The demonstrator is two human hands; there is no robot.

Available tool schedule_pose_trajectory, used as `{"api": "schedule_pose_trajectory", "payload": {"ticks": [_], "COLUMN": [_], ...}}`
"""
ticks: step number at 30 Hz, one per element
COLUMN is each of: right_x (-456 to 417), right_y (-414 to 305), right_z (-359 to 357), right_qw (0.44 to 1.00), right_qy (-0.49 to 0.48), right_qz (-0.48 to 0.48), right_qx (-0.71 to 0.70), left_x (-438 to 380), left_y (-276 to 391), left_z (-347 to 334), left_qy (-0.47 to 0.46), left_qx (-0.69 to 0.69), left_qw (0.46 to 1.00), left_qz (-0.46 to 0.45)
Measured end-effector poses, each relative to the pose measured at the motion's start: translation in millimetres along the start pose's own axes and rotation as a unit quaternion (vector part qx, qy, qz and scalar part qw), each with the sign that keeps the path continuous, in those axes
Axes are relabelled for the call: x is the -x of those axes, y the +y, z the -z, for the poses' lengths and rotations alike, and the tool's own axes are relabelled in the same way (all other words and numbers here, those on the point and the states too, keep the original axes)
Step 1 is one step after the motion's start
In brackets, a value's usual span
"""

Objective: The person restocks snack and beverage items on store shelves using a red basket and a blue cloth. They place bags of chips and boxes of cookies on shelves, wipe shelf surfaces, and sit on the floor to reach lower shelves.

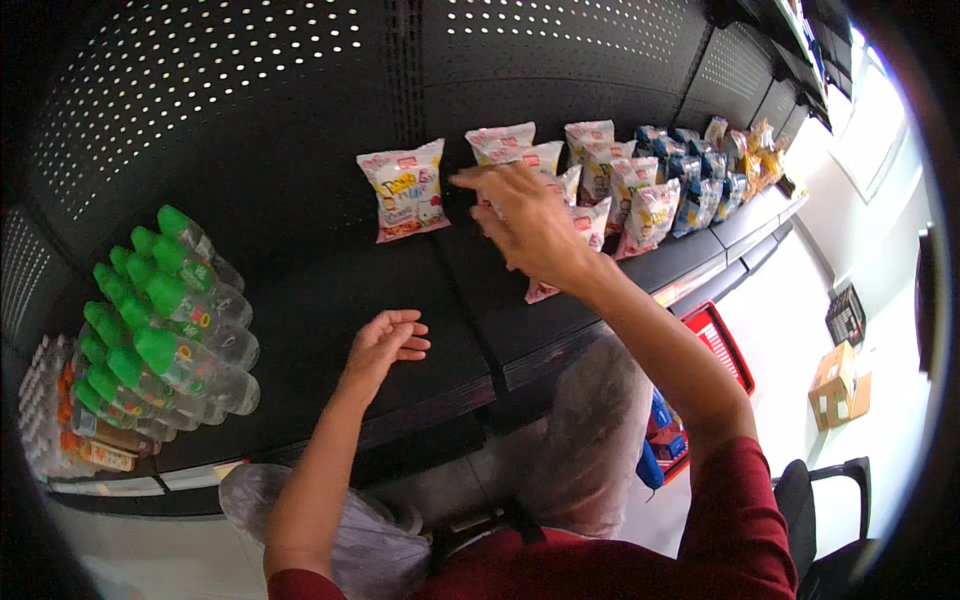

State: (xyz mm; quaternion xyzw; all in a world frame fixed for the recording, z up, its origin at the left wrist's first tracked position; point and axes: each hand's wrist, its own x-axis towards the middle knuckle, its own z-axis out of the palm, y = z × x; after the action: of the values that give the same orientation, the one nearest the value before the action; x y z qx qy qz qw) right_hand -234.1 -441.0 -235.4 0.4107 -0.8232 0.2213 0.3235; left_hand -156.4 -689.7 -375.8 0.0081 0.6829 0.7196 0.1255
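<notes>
My left hand (386, 341) hovers palm inward over the black shelf (337, 277), its fingers slightly curled and apart, holding nothing. Blurred by motion, my right hand (529, 221) is in front of a group of white-and-pink snack bags, with fingers and thumb spread. It covers much of the front bags, so whether it touches one is hidden. Left of its fingertips, one snack bag (405, 191) stands upright by itself. Behind my right hand rises another bag (501, 141) of the same kind, and a matching bag (651, 217) stands at the group's right front.
Clear plastic bottles with green caps (180, 315) fill the shelf's left end. Blue bags (697, 202) and orange-yellow packs (763, 161) continue the row rightward. Below are a red shopping basket (720, 345), a cardboard box (832, 386) and a black chair (799, 510). A perforated panel (225, 60) backs the shelf.
</notes>
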Motion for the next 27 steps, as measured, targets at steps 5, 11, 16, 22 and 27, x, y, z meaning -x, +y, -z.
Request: {"api": "schedule_pose_trajectory", "payload": {"ticks": [5,11,16,22,27], "right_x": [-48,-79,-89,-63,-22], "right_y": [37,60,55,36,15], "right_z": [-86,-127,-127,-89,-5], "right_qw": [0.994,0.972,0.965,0.977,0.987], "right_qy": [-0.051,-0.110,-0.147,-0.088,-0.017], "right_qz": [-0.024,-0.076,-0.093,0.011,0.031], "right_qx": [0.091,0.195,0.198,0.192,0.154], "left_x": [-9,-9,-8,-7,-9], "left_y": [-11,-14,-14,-5,-15], "left_z": [0,3,3,-3,-1], "left_qy": [-0.021,-0.036,-0.032,-0.010,-0.028], "left_qx": [0.001,0.007,-0.001,-0.022,0.008], "left_qw": [1.000,0.999,0.999,1.000,0.999], "left_qz": [-0.015,-0.025,-0.031,0.002,-0.021]}}
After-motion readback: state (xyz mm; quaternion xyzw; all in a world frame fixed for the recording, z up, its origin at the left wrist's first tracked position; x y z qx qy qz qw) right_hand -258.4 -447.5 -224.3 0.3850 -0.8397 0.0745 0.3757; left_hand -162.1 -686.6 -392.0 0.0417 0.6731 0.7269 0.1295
